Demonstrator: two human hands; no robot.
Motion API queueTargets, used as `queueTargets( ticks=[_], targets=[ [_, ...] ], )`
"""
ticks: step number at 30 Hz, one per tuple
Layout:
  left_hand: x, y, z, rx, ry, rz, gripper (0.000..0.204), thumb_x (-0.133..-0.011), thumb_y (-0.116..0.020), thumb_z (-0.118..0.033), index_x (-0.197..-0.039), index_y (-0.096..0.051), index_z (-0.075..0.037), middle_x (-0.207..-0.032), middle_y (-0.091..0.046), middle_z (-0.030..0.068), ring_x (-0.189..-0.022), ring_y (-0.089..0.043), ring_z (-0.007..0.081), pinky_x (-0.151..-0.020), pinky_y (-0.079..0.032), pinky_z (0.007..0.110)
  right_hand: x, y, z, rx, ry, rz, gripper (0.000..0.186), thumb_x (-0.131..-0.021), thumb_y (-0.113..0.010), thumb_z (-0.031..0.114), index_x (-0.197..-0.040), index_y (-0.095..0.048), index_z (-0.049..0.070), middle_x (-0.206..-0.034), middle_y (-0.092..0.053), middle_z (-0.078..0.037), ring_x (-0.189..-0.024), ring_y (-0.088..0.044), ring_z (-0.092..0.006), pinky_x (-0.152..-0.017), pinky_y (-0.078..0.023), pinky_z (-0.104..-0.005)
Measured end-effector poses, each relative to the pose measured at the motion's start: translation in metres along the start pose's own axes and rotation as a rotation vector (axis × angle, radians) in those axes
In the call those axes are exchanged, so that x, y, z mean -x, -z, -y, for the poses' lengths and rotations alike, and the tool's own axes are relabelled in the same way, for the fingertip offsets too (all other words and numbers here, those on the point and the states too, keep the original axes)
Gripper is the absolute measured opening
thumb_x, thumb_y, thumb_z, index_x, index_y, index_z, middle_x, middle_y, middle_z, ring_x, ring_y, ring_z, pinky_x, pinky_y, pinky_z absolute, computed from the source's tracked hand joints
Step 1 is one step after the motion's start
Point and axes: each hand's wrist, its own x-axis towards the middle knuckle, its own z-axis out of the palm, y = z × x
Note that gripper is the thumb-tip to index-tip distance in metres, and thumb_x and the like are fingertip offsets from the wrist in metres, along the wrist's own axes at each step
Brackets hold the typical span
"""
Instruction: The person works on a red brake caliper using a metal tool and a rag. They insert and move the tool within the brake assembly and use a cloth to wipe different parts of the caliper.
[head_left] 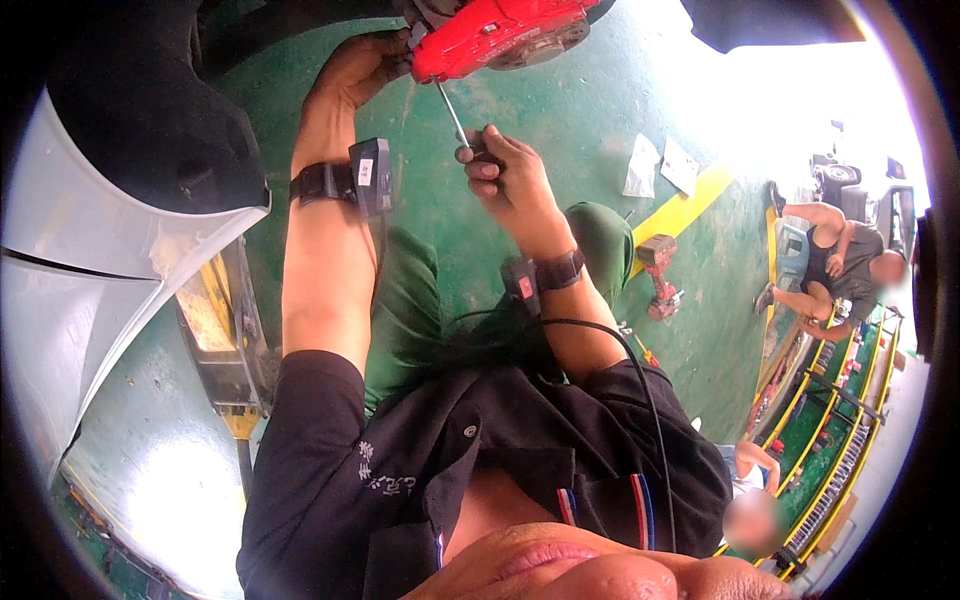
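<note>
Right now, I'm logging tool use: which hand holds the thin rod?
The right hand: it grips the rod. The left hand, beside the red part, is off it.

You are in a vehicle repair workshop: a pale car body panel (80, 290) meets a dark wheel arch (170, 120) on your left, and what looks like a red brake caliper (480, 38) sits ahead. On the green floor (705, 375) with its yellow stripe (705, 193) lies a cordless power tool (657, 272); a yellow-edged tool rack (840, 480) is to your right.
</note>
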Motion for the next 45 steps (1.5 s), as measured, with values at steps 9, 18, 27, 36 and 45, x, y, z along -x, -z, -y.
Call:
queueTargets(
  ticks=[9, 18, 27, 36, 45],
  targets=[
    [0.01, -0.021, -0.007, -0.008, -0.004, -0.041, 0.018, -0.096, -0.06, -0.014, -0.102, -0.064, 0.002, -0.09, -0.065, 0.0088, -0.081, -0.063, 0.018, -0.072, -0.053, 0.029, 0.01, -0.015, -0.02, 1.311, 0.776, -0.273, 0.019, -0.096, -0.063, 0.024, -0.098, -0.066, 0.005, -0.079, -0.063, -0.014, -0.059, -0.058, -0.0267, -0.056, -0.05, -0.039],
    [0.004, -0.01, -0.002, 0.111, -0.02, 0.096, 0.02, -0.097, -0.061, -0.016, -0.104, -0.064, 0.003, -0.092, -0.066, 0.0084, -0.082, -0.062, 0.0174, -0.07, -0.051, 0.029, 0.009, -0.02, -0.027, 1.66, 0.982, -0.379, 0.013, -0.094, -0.062, 0.019, -0.095, -0.063, 0.005, -0.089, -0.06, -0.014, -0.079, -0.061, -0.0336, -0.062, -0.051, -0.0418],
    [0.001, 0.0, 0.002, 0.082, -0.021, 0.121, 0.016, -0.096, -0.061, -0.015, -0.106, -0.064, -0.003, -0.096, -0.066, 0.0072, -0.083, -0.062, 0.0178, -0.076, -0.052, 0.029, 0.008, -0.02, -0.029, 1.697, 1.083, -0.305, 0.016, -0.097, -0.057, 0.018, -0.092, -0.059, 0.003, -0.082, -0.061, -0.015, -0.068, -0.063, -0.033, -0.058, -0.051, -0.0434],
    [-0.002, 0.003, 0.008, 0.08, -0.036, 0.148, 0.019, -0.097, -0.061, -0.017, -0.109, -0.063, -0.002, -0.099, -0.066, 0.0067, -0.086, -0.062, 0.0177, -0.075, -0.054, 0.029, 0.002, -0.022, -0.036, 1.03, 0.72, -0.191, 0.031, -0.104, -0.049, 0.023, -0.088, -0.057, -0.002, -0.068, -0.064, -0.012, -0.055, -0.067, -0.0214, -0.051, -0.052, -0.0328],
    [0.006, -0.017, 0.001, 0.039, -0.039, 0.035, 0.019, -0.097, -0.059, -0.016, -0.107, -0.063, 0.0, -0.095, -0.066, 0.008, -0.084, -0.062, 0.0167, -0.075, -0.052, 0.029, 0.001, -0.018, -0.034, 0.456, 0.41, -0.031, 0.038, -0.105, -0.048, 0.03, -0.088, -0.057, -0.003, -0.076, -0.065, -0.013, -0.058, -0.066, -0.0198, -0.055, -0.056, -0.0321]
  ],
)
